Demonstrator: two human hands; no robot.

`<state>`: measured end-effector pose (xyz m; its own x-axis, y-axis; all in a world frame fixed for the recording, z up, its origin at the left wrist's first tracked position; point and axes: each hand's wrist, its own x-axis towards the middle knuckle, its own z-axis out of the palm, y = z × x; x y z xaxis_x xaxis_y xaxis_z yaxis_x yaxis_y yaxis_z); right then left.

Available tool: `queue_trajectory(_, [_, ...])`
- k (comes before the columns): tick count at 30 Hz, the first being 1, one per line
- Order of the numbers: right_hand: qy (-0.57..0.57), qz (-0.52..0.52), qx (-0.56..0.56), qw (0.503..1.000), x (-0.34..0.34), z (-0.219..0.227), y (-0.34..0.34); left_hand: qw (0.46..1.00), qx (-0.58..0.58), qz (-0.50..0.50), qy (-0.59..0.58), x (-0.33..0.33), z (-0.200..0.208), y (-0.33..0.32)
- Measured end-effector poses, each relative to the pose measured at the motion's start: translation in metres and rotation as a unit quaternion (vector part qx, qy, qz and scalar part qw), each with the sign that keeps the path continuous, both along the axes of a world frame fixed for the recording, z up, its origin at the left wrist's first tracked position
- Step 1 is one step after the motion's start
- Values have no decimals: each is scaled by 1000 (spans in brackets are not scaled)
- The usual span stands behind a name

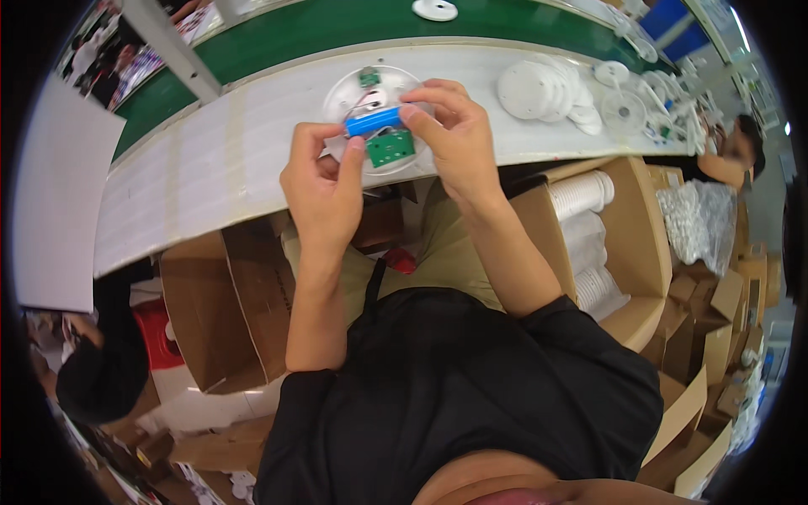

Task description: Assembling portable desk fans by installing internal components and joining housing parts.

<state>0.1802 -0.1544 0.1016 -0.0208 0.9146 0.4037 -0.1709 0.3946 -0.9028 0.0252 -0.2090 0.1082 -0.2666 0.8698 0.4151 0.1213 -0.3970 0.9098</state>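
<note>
A blue cylindrical battery [374, 122] lies level between my two hands, over a round white plastic housing [338, 99] on the bench. My left hand [324, 172] pinches its left end between thumb and fingers. At its right end my right hand [454, 135] grips it the same way. Just below the battery sits a green circuit board [390, 149], partly covered by it. A smaller green board [369, 77] rests near the far rim of the housing, with thin wires running from it toward the battery.
White discs [539, 90] lie stacked on the bench [227, 160] to the right, beside loose white plastic parts [627, 109]. Beyond runs a green conveyor belt [337, 29]. Cardboard boxes [198, 303] stand below the bench; the right one holds wrapped white discs [582, 195]. Other people sit at both sides.
</note>
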Motion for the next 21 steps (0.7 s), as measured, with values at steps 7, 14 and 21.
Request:
queue_trajectory(7, [-52, -29, 10, 998, 0, -22, 6, 998, -8, 10, 54, 0, -11, 11])
queue_trajectory(14, [-87, -36, 35, 995, 9, -21, 6, 998, -14, 11, 58, 1, -18, 12])
queue_trajectory(21, [-101, -68, 72, 990, 16, -15, 15, 996, -3, 46, 79, 4, -17, 20])
